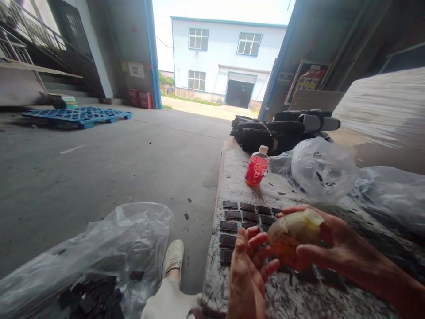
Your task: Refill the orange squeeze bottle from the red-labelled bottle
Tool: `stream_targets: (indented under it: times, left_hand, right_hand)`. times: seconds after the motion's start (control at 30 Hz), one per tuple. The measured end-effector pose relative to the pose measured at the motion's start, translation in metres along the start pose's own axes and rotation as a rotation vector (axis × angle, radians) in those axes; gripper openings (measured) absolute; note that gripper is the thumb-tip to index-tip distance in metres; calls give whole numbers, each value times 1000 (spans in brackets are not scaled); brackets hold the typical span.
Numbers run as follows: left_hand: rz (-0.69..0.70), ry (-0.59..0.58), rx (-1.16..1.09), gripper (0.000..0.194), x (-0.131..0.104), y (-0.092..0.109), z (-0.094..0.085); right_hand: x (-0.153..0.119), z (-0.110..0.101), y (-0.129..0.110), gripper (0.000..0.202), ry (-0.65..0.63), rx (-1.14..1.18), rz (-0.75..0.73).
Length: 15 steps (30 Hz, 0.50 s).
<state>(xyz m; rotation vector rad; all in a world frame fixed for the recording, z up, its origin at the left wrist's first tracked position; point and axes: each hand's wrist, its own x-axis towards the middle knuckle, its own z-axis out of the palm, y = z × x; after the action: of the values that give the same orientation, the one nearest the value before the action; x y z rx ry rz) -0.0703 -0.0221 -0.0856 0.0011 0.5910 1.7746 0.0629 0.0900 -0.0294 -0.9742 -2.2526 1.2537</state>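
While I watch, grip: right hand (318, 248) clamped around yellowish oval lump (292, 239); left hand (249, 270) open, fingers just beside it.
Feel: I judge it light, firm, slightly slick.
Hold: across its middle.

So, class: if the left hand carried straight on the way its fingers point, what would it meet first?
Probably the yellowish lump held in the right hand; the left hand fingertips already sit beside it, though depth is unclear.

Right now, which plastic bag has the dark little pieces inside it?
The clear bag on the floor at lower left, beside the shoe. Dark pieces fill its bottom; the bags on the table look nearly empty.
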Motion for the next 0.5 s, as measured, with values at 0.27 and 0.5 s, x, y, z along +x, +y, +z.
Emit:
stream_targets:
  times: [0.27,0.5]
  left_hand:
    - [121,151,-45,25,-2,47,-7]
    - [-28,28,-152,29,11,51,-16]
  right_hand:
    - [131,20,6,34,138,-237,-105]
    - [168,42,22,21,91,-394,-131]
